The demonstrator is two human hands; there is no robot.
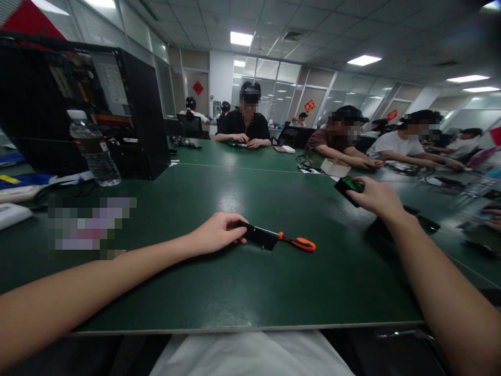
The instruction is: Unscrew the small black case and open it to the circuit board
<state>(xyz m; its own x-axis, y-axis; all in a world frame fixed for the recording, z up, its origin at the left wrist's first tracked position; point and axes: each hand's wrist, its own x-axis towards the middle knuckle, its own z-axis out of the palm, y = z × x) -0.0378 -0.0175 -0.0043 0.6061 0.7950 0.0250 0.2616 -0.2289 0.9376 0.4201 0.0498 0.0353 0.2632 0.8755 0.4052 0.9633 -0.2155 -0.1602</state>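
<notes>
My left hand [220,231] is closed on the end of a flat black plate [259,238] with small bright spots on its face, low over the table in front of me. Right beside the plate lies a screwdriver [300,243] with an orange and black handle, its metal shaft running along the plate's upper edge. Off to the right, my right hand [376,195] grips a black box-shaped part with a green face [345,190], raised above the tabletop. Its exact kind does not show.
The green table [219,297] spreads before me. On the left stand an opened black computer case [143,115] and a water bottle [96,149]. Dark parts [425,219] lie beyond my right forearm. A small box [335,167] and cables sit farther back, near several seated people.
</notes>
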